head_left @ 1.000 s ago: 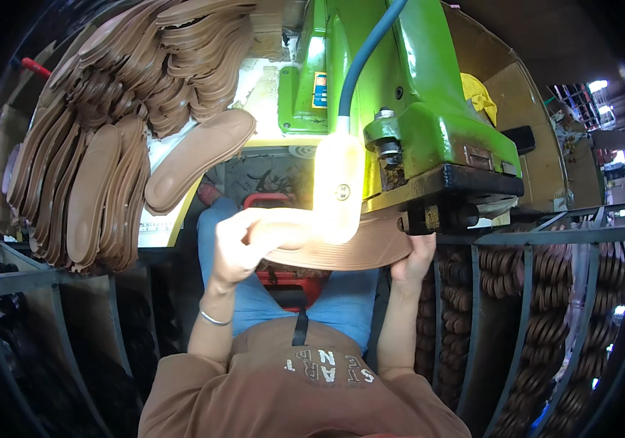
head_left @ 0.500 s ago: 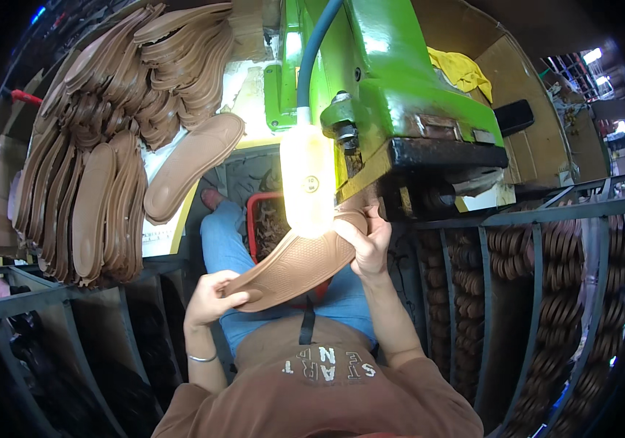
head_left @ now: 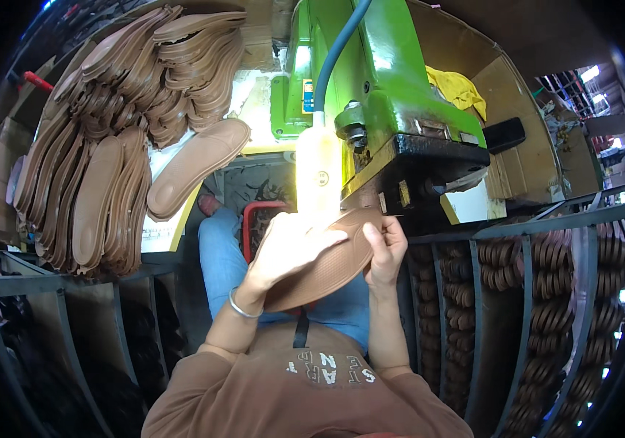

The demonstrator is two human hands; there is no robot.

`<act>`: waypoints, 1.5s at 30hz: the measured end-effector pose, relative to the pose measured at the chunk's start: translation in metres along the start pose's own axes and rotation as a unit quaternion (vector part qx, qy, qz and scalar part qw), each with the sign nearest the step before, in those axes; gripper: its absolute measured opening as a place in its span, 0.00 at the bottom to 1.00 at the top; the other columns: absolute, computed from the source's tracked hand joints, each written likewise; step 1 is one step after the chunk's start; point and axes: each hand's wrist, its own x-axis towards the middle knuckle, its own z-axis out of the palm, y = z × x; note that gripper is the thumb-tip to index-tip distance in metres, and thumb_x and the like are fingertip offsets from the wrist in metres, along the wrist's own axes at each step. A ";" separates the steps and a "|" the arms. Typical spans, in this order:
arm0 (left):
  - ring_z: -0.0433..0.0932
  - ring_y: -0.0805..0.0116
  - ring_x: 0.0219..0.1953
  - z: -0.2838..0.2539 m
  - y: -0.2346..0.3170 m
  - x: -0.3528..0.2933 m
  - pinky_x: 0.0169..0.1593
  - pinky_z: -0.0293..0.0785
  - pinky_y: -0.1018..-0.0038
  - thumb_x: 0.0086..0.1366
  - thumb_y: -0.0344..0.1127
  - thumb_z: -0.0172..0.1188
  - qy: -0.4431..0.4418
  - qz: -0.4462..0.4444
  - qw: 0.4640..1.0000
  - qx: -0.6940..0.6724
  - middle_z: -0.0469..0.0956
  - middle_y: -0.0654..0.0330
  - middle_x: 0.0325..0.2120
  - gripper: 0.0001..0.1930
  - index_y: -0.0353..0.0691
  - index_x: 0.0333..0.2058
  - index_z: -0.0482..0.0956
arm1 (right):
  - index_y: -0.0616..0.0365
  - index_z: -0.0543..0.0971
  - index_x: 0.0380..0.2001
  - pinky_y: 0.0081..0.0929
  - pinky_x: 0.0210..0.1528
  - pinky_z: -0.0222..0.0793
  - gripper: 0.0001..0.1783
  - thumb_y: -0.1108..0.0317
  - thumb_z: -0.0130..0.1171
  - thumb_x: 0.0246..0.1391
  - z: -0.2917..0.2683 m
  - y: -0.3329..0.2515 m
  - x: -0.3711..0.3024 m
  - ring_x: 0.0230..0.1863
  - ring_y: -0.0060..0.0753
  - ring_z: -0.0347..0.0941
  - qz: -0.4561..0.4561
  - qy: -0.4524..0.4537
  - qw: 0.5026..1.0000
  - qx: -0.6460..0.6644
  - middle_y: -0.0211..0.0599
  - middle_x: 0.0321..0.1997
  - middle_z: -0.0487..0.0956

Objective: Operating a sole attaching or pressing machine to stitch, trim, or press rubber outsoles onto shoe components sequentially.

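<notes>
I hold one brown shoe sole (head_left: 330, 269) with both hands under the head of a green machine (head_left: 378, 109). My left hand (head_left: 290, 244) lies over the sole's heel half, gripping it. My right hand (head_left: 385, 248) pinches the toe end, which sits at the machine's black base (head_left: 436, 171). A bright lamp (head_left: 319, 175) glares just above the sole. The sole is tilted, its toe end higher.
Several brown soles (head_left: 108, 146) are stacked in fanned rows at the left, one sole (head_left: 199, 168) lying loose beside them. Metal racks (head_left: 538, 292) with more stacked soles stand at the right. A yellow cloth (head_left: 458, 87) and a cardboard box (head_left: 524, 146) sit behind the machine. A red crate (head_left: 257, 219) is below.
The sole has swung from level to tilted and back toward the machine. My left hand has moved up over its heel half; my right hand stays at the toe end.
</notes>
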 end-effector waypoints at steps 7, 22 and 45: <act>0.81 0.68 0.30 0.011 -0.006 -0.034 0.35 0.75 0.74 0.57 0.35 0.62 0.100 -0.140 0.970 -0.172 0.81 0.50 0.30 0.15 0.34 0.42 0.78 | 0.65 0.72 0.34 0.15 0.35 0.68 0.11 0.74 0.61 0.49 0.017 0.012 -0.005 0.30 0.17 0.72 0.043 -0.088 0.995 0.009 0.33 0.31 0.77; 0.74 0.81 0.31 0.074 -0.010 -0.026 0.36 0.71 0.84 0.60 0.24 0.58 0.136 -0.154 0.932 -0.297 0.79 0.59 0.31 0.12 0.29 0.43 0.73 | 0.71 0.73 0.44 0.24 0.42 0.73 0.24 0.74 0.67 0.42 -0.110 -0.010 -0.133 0.39 0.27 0.76 0.283 -0.142 0.942 -0.108 0.41 0.39 0.79; 0.71 0.85 0.28 0.076 -0.012 -0.024 0.29 0.66 0.88 0.59 0.24 0.58 0.194 -0.153 0.910 -0.333 0.77 0.62 0.31 0.13 0.30 0.43 0.72 | 0.70 0.71 0.44 0.24 0.44 0.70 0.19 0.76 0.61 0.48 -0.112 -0.017 -0.141 0.39 0.28 0.74 0.206 0.003 0.978 0.021 0.42 0.41 0.77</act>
